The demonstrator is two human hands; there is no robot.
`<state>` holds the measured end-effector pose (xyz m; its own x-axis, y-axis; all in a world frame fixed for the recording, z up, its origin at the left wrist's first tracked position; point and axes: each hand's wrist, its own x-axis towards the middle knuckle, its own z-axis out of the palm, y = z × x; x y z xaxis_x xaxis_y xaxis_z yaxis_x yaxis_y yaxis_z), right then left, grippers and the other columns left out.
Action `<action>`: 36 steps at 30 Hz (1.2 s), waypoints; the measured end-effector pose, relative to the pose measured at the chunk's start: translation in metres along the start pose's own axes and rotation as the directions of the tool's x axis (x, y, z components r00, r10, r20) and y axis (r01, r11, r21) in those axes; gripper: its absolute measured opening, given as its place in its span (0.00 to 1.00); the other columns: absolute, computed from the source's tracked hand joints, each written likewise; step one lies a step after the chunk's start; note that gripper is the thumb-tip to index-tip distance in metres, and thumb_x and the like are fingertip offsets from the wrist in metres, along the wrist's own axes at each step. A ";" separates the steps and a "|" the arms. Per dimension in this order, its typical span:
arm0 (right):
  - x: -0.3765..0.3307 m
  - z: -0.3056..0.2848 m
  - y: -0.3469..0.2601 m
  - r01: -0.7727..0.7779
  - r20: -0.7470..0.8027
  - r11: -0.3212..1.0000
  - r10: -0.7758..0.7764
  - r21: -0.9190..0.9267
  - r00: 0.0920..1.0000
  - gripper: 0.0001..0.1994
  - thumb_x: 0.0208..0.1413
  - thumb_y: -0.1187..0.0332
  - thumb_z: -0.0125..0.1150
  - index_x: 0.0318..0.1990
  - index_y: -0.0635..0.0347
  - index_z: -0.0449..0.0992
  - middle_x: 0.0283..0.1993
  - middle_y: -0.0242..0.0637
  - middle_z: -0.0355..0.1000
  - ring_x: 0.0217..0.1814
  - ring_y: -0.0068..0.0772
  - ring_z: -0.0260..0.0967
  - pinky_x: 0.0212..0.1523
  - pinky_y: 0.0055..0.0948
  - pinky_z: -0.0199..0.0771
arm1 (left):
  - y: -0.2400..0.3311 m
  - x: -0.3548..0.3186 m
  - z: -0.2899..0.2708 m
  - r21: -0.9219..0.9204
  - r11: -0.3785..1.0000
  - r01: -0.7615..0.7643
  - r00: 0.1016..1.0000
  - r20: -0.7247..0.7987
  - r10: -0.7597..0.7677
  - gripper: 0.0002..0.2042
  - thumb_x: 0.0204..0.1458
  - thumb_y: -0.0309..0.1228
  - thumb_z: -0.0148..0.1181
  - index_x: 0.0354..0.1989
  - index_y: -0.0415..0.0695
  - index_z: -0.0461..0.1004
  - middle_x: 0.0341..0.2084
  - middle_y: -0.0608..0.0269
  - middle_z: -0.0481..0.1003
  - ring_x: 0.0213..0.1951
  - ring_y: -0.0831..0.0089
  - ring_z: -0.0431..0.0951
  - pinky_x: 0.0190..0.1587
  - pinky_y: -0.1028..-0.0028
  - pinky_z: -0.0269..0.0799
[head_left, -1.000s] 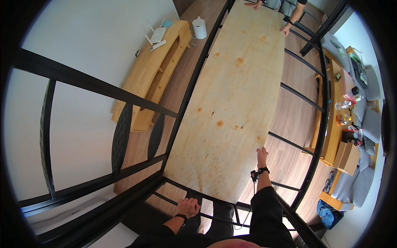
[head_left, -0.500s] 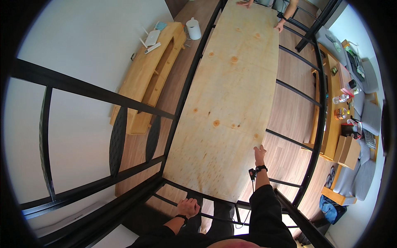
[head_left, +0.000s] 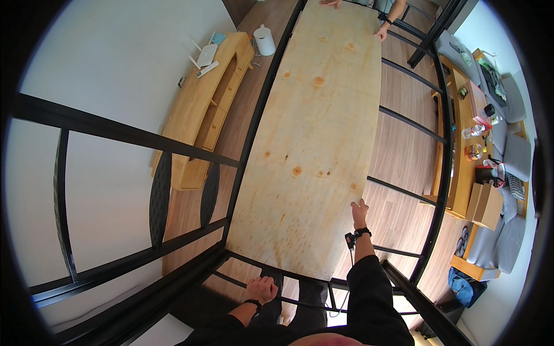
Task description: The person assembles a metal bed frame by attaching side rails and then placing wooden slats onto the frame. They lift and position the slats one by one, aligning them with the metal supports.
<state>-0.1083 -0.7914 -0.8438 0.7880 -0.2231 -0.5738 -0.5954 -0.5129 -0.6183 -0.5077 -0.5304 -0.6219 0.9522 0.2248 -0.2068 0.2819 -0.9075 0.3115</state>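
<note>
A long plywood board (head_left: 311,127) with brown knots lies lengthwise over a black metal bed frame, its left edge along the left side rail (head_left: 244,151). My right hand (head_left: 359,214) grips the board's right edge near its close end, thumb and fingers at the rim. Beyond the near edge, my left hand (head_left: 262,289) is closed over a black end rail (head_left: 294,301); its fingertips are hidden. At the far end another person's hands touch the board: one hand (head_left: 381,32) holds the right edge, the other (head_left: 331,4) lies on top at the left.
Crossbars (head_left: 403,191) span the gap right of the board. A wooden cabinet (head_left: 196,132) bearing a white router (head_left: 206,55) and a white bin (head_left: 264,41) stand left. Rightward are a table (head_left: 461,199) with bottles, a grey sofa (head_left: 487,245) and a cardboard box (head_left: 486,206).
The view has turned slightly, so the board's far end and the other person's hands appear farther left. My hands keep their places on the board and the rail.
</note>
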 end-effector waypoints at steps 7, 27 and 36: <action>-0.002 0.000 -0.002 0.003 0.001 1.000 -0.003 -0.029 1.000 0.33 0.51 0.58 0.64 0.66 0.56 0.69 0.64 0.62 0.58 0.66 0.66 0.58 0.66 0.53 0.63 | 0.000 0.001 -0.001 -0.010 1.000 -0.004 1.000 0.002 0.004 0.05 0.48 0.37 0.58 0.23 0.52 0.72 0.22 0.66 0.73 0.28 0.61 0.78 0.33 0.59 0.71; 0.000 0.005 -0.001 0.044 -0.027 0.999 -0.044 -0.003 0.999 0.34 0.50 0.60 0.65 0.67 0.55 0.69 0.61 0.59 0.59 0.65 0.63 0.59 0.67 0.50 0.63 | 0.002 0.002 -0.002 -0.013 1.000 0.014 0.999 0.053 -0.014 0.06 0.49 0.37 0.57 0.24 0.52 0.73 0.23 0.66 0.75 0.29 0.60 0.79 0.35 0.59 0.73; 0.000 0.009 -0.004 0.070 -0.025 0.998 -0.069 0.006 0.997 0.34 0.48 0.59 0.66 0.65 0.55 0.69 0.61 0.58 0.58 0.65 0.62 0.57 0.66 0.51 0.62 | 0.002 0.002 -0.003 -0.002 1.000 0.022 0.998 0.052 -0.021 0.05 0.49 0.37 0.57 0.24 0.52 0.72 0.24 0.66 0.76 0.30 0.60 0.79 0.35 0.58 0.72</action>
<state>-0.1076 -0.7819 -0.8464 0.8312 -0.2077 -0.5157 -0.5400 -0.5222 -0.6600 -0.5049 -0.5309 -0.6186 0.9386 0.2256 -0.2609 0.3025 -0.9018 0.3086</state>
